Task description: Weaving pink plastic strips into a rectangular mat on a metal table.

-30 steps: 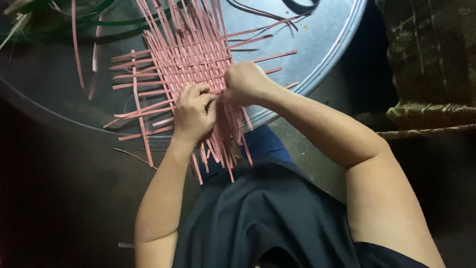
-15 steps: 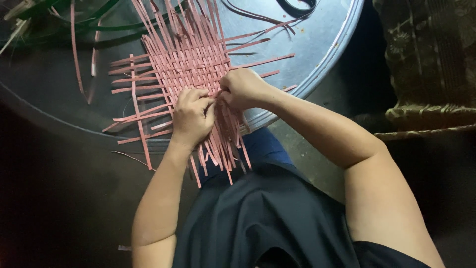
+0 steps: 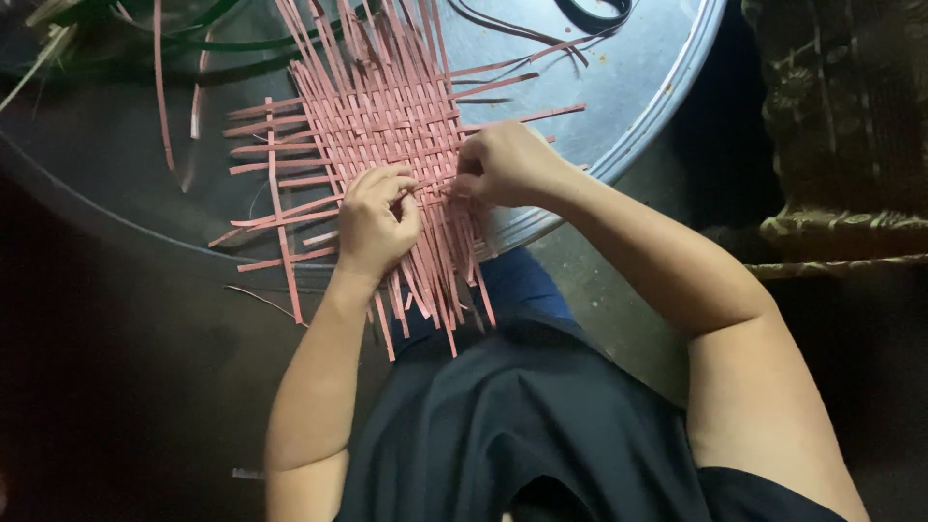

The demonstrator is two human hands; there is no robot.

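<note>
Your left hand (image 3: 379, 220) stayed curled on the near edge of the pink woven mat (image 3: 387, 126), fingers pinching a strip, while your right hand (image 3: 507, 164) slid slightly up the mat, pinching too. Mat lay on the round metal tray (image 3: 638, 87), so weaving crept onward.

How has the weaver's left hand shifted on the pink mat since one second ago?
Cannot tell: the left hand lies on the pink woven mat by the tray's near rim, much as before.
</note>
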